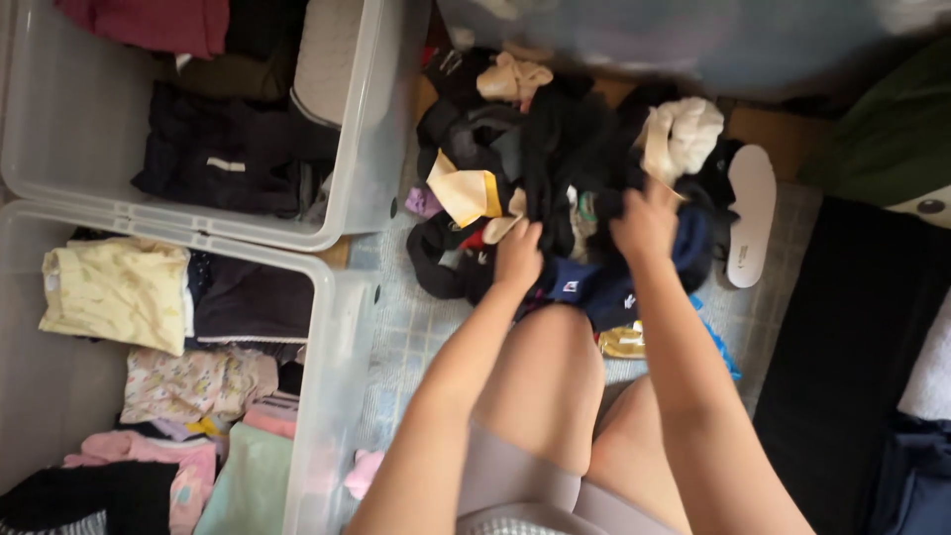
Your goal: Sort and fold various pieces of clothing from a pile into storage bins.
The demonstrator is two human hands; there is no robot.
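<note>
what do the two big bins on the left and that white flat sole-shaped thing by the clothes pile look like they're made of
Near bin and far bin: probably clear hard plastic, glossy; the folded clothes show through the walls. White insole: looks like matte foam or soft rubber, flat and even, though the picture leaves it open.

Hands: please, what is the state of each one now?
Left hand: closed on dark clothing in the clothes pile.
Right hand: gripping dark clothing in the same pile.
</note>
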